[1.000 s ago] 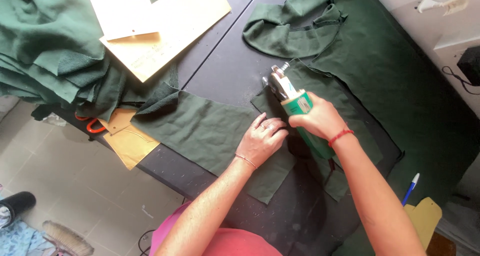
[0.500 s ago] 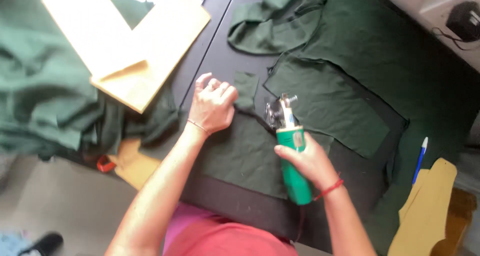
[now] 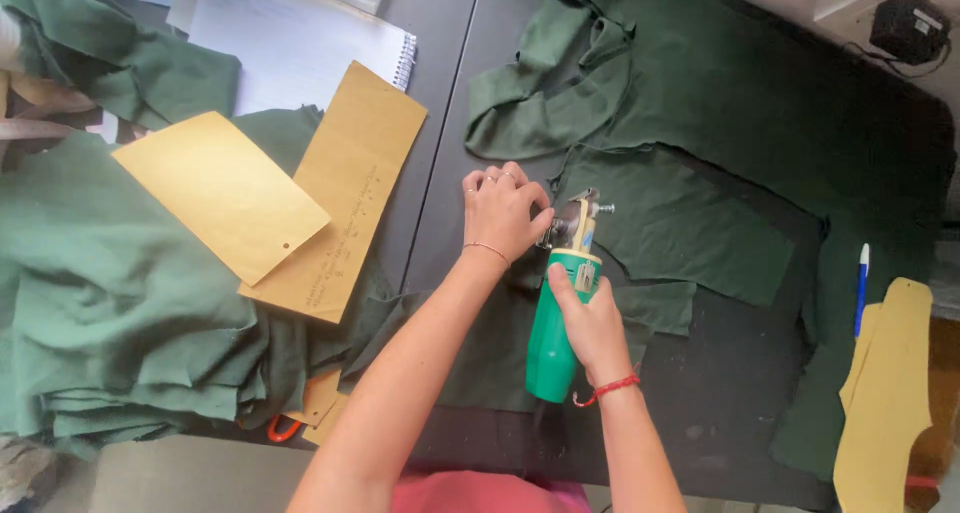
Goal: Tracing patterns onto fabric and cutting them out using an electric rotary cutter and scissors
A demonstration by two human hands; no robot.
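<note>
While the right hand point(image 3: 592, 318) grips the green electric fabric cutter point(image 3: 556, 335), the left hand point(image 3: 503, 211) lies flat, fingers spread, on the green cloth point(image 3: 690, 223).

Cutter sits mid-desk point(image 3: 450, 103), its blade head at twelve o'clock from the handle, touching the left hand. Judging by this, keep those fingertips at ten o'clock, clear of the blade, cloth held taut. Tan card patterns point(image 3: 225, 193) lie at nine o'clock.

A dark table point(image 3: 450, 93) carries green fabric point(image 3: 700, 103); left of the fabric lie cardboard patterns point(image 3: 350, 193), right of it a pen point(image 3: 861, 288).
</note>
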